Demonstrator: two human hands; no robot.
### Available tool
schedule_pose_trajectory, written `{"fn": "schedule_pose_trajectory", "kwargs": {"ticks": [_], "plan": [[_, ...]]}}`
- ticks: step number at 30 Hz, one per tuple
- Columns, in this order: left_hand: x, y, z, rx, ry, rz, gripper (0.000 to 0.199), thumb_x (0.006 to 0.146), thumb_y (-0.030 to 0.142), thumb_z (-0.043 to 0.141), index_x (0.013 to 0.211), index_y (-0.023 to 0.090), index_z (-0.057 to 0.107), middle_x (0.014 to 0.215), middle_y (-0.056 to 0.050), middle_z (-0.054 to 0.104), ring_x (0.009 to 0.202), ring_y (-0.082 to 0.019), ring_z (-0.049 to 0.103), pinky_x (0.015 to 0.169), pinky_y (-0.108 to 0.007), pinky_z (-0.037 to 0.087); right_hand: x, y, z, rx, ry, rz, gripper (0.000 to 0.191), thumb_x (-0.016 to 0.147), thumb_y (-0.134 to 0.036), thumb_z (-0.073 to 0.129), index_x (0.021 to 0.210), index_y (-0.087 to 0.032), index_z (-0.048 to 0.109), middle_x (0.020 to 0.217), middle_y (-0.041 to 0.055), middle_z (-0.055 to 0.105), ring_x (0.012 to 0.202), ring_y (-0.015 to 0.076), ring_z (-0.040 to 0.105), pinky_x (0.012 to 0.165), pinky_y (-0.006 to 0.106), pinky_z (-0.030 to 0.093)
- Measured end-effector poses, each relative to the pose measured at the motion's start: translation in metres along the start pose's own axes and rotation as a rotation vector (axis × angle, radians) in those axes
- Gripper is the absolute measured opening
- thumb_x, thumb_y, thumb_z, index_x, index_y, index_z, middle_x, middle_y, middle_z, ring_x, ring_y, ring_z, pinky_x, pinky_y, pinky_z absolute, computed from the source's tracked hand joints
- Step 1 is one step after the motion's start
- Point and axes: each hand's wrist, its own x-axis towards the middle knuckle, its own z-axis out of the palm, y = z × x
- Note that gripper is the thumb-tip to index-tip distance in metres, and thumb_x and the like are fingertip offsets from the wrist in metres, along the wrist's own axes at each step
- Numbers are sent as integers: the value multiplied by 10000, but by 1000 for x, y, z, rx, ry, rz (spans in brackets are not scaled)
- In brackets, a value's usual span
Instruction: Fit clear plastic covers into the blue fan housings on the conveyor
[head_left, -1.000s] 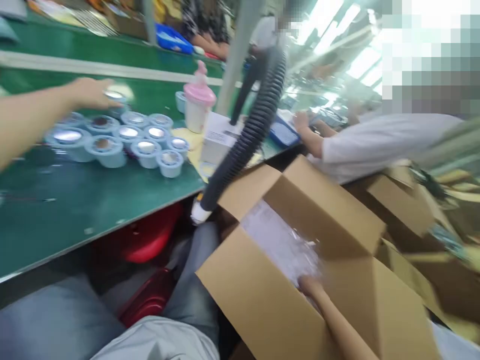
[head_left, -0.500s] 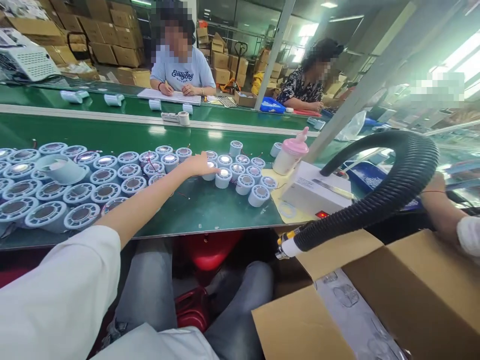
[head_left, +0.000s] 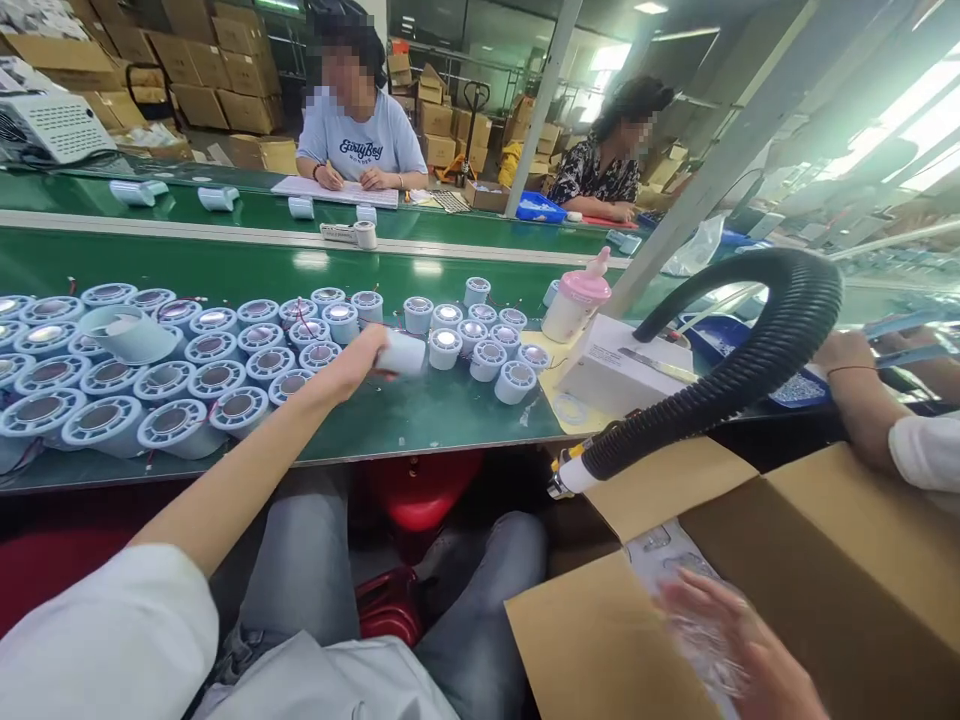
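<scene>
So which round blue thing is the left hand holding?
The light-blue cylindrical housing tipped sideways in the left hand, between the larger group and the smaller group. Neighbouring housings stand upright on the green tabletop.

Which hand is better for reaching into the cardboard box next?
Probably the right hand: it's right at the open cardboard box, though too blurred to tell if it's empty. The left hand is over the green table, holding a light-blue cylinder.

One blue cylinder [head_left: 405, 353] in the left hand [head_left: 373, 360], eleven bunched cylinders [head_left: 489, 361] just right of it — the left-side pile [head_left: 112, 377] is too packed to count. Two people [head_left: 364, 142] opposite, one black hose [head_left: 675, 425].
</scene>
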Motion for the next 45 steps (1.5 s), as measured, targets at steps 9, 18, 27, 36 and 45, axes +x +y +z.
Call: {"fn": "schedule_pose_trajectory", "kwargs": {"ticks": [9, 18, 27, 36, 45], "plan": [[-101, -22, 75, -518, -900, -255, 330, 792, 447, 543, 940, 160, 610, 684, 2, 545, 501, -95, 448, 452, -206, 404, 28, -119, 128, -363, -68, -537, 487, 866, -302, 576, 1348, -297, 505, 1412, 151, 414, 1102, 336, 542, 858, 495, 531], [-116, -26, 82, -49, -579, 475, 332, 728, 344, 732, 1006, 195, 627, 990, -38, 600, 916, -186, 574, 848, -300, 455, 36, -129, 119, 62, -325, -231, 106, 762, -233, 707, 712, -202, 618, 1156, 85, 545, 1066, 243, 564, 913, 397, 492], [-112, -47, 100, -173, -675, 534, 681, 598, 390, 832, 1223, 244, 605, 1270, -118, 554, 1173, -279, 538, 998, -412, 442, 40, -125, 112, 542, -182, 172, 271, 728, -358, 716, 538, -188, 627, 915, 77, 659, 866, 221, 623, 703, 335, 522], [-122, -40, 99, -615, -814, 45, 659, 685, 256, 786, 1278, 202, 504, 1166, -100, 640, 938, -196, 655, 815, -338, 552, 34, -120, 103, 394, -279, -188, 357, 693, -257, 796, 1035, -258, 690, 1270, 87, 615, 1205, 275, 551, 993, 432, 475], [-128, -36, 86, -435, -846, 262, 758, 683, 242, 791, 1367, 284, 467, 1340, -99, 554, 1105, -241, 610, 924, -345, 513, 22, -114, 99, 389, -373, -149, 421, 759, -268, 756, 1131, -264, 559, 1258, 85, 595, 1139, 260, 594, 895, 385, 551]]}}
